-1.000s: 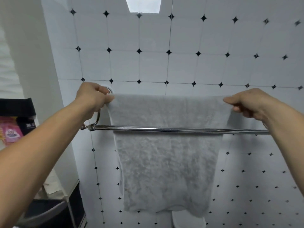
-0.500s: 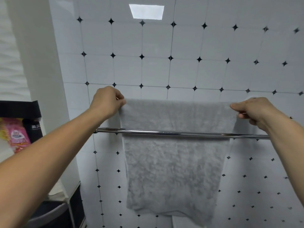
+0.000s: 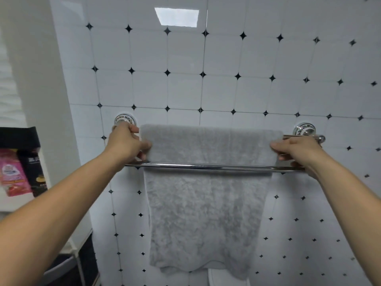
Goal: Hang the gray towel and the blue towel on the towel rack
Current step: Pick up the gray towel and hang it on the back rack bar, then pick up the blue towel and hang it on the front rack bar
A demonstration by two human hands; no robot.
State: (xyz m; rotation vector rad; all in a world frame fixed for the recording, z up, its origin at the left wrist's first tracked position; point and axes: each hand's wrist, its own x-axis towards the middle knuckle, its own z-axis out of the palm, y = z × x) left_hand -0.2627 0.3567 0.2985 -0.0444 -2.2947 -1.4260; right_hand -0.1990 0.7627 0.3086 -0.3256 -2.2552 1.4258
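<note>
Home bathroom: tiled wall, chrome towel rack (wall-mounted).

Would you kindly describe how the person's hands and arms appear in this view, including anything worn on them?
Both arms are bare along all that shows: no sleeves, gloves, watch, bracelets or rings can be seen. The left hand and the right hand have short, unpainted nails where fingertips show. No markings are visible on either forearm.

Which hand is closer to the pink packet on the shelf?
Left. The left hand grips the fluffy gray towel's left edge, on the pink packet's side. The right hand grips the towel's far edge.
</note>
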